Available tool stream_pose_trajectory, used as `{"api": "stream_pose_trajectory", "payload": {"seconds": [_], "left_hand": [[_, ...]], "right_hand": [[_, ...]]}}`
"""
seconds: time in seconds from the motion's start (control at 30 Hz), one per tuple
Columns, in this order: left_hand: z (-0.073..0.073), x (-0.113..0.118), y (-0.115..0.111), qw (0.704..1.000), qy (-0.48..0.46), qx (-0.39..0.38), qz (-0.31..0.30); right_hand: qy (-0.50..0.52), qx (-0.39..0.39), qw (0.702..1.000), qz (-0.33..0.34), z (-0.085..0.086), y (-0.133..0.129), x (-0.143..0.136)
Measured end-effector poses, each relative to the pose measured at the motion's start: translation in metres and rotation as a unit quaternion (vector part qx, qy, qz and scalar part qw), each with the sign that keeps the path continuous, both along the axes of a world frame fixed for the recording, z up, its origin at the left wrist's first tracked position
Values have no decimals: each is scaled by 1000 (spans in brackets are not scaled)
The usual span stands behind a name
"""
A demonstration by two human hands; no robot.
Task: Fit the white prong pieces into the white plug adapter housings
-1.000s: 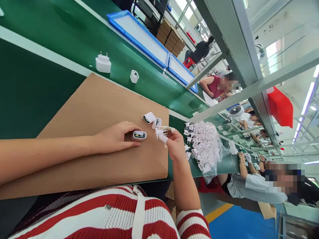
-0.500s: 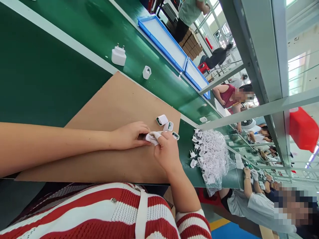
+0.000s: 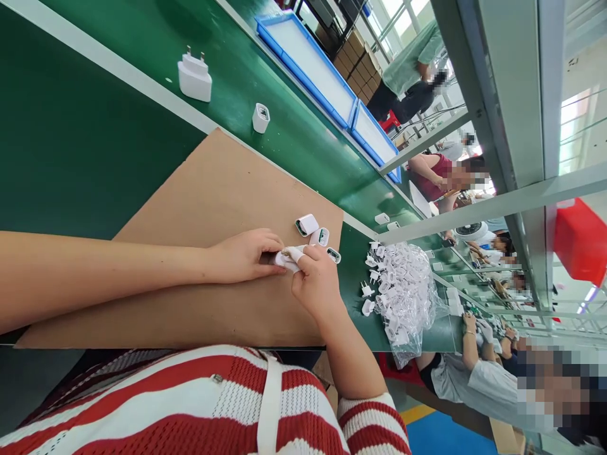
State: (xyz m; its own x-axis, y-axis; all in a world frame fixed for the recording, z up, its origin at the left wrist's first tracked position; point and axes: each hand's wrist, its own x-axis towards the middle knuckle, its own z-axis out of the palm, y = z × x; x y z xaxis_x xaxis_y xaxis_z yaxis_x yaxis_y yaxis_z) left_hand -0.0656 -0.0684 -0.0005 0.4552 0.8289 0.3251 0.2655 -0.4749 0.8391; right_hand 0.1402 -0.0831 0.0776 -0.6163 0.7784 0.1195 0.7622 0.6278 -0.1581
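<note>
Over the brown cardboard sheet [image 3: 227, 189], my left hand [image 3: 251, 254] pinches one end of a small white piece [image 3: 283, 259]. My right hand [image 3: 318, 281] grips the other end, with white cloth-like material [image 3: 294, 253] around its fingertips. The two hands almost meet, and their fingers partly hide the piece. Just beyond my right hand lie white charger housings with open ends, one [image 3: 306, 225] farthest left, another [image 3: 320, 237] beside it and a third [image 3: 334, 255] close to my knuckles.
A plastic bag heaped with white plug parts [image 3: 403, 291] lies to the right. On the green conveyor [image 3: 227, 95] stand a white plug adapter [image 3: 194, 77] and a small housing [image 3: 261, 118]. Blue-rimmed trays [image 3: 308, 66] line its far side. A metal frame [image 3: 497, 208] rises at right; co-workers sit beyond.
On the conveyor, the adapter and small housing have shifted left and up in the view. Both hands keep nearly the same hold. Another white piece shows on the conveyor near the frame.
</note>
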Motion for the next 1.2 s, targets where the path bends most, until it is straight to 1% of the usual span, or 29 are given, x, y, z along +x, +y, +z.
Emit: {"api": "stream_pose_trajectory", "payload": {"seconds": [0.07,0.13,0.2,0.27,0.33,0.37,0.4,0.43,0.5,0.53,0.57,0.6,0.63,0.67,0.7,0.77,0.83,0.9,0.97,1.03,1.1,1.13,1.17,1.2], "left_hand": [[2,1,0,1000,0,-1,4],[6,2,-1,1000,9,-6,6],[10,1,-3,999,29,-17,-3],[15,-4,-5,998,52,-30,2],[19,-12,0,997,61,-23,47],[21,-18,6,995,59,-11,85],[24,-25,16,990,61,0,128],[28,-31,29,983,67,7,170],[37,-44,66,966,95,5,241],[43,-49,87,957,113,-3,268],[49,-53,109,948,127,-6,291],[53,-56,131,940,139,-7,311],[57,-58,151,933,147,-8,329],[60,-58,168,926,155,-11,345],[62,-58,183,919,162,-16,358],[61,-55,201,911,173,-23,375],[58,-54,207,904,176,-14,389],[54,-60,206,893,170,12,416],[49,-74,205,863,136,46,484],[45,-95,208,818,85,45,567],[44,-119,215,794,55,-2,606],[45,-130,218,798,54,-24,599],[48,-138,220,807,57,-41,586],[51,-144,221,816,61,-49,573]], "right_hand": [[9,-3,1000,-12,-2,3,-2],[47,-6,998,-39,-6,4,-3],[119,-13,991,-57,-13,0,-1],[213,-19,975,-61,-19,-6,8],[293,1,951,-93,-21,-14,29],[314,29,940,-134,-20,-18,43],[311,69,929,-188,-19,-22,59],[280,107,922,-247,-18,-25,76],[147,144,910,-361,-17,-28,109],[66,137,895,-419,-18,-28,123],[-4,121,874,-471,-20,-27,135],[-58,100,857,-503,-23,-25,145],[-90,79,846,-519,-27,-23,153],[-101,62,844,-524,-32,-20,159],[-95,53,848,-518,-37,-16,165],[-53,59,864,-497,-46,-10,175],[2,89,873,-479,-53,-7,183],[64,125,876,-462,-54,-8,188],[135,157,872,-443,-51,-11,186],[199,169,868,-423,-46,-13,180],[260,156,860,-410,-41,-14,170],[299,133,851,-410,-39,-13,165],[349,100,834,-415,-38,-13,160],[411,59,806,-421,-36,-13,155]]}}
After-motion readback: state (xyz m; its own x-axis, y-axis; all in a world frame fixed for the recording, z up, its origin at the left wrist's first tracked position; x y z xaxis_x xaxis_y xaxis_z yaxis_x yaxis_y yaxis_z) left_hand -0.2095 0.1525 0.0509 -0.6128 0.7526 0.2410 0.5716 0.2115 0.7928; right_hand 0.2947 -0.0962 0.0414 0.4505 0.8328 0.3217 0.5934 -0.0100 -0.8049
